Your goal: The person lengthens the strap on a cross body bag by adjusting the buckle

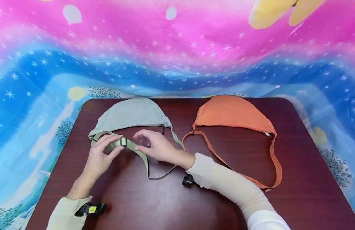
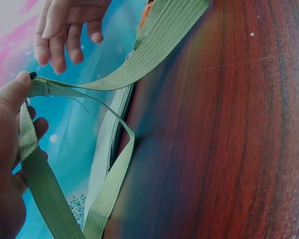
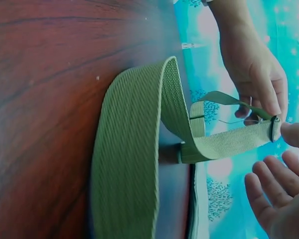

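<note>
A pale grey-green waist bag (image 1: 134,111) lies at the back left of the table, with its green webbing strap (image 1: 143,156) trailing toward the front. My left hand (image 1: 101,155) pinches the strap at its dark slider buckle (image 1: 123,141), lifted off the table. Beside the buckle my right hand (image 1: 157,145) hovers with loosely bent fingers, gripping nothing. In the left wrist view the left thumb (image 2: 15,92) presses on the strap by the buckle, and the right fingers (image 2: 65,40) stand apart from it. The right wrist view shows the strap (image 3: 134,124) looping from the buckle (image 3: 274,128).
To the right lies an orange waist bag (image 1: 232,111), its zipper pull (image 1: 267,134) at the right end and its strap (image 1: 276,166) looped forward. Both bags rest on a dark red-brown wooden table (image 1: 165,204). A patterned pink and blue cloth (image 1: 154,64) hangs behind.
</note>
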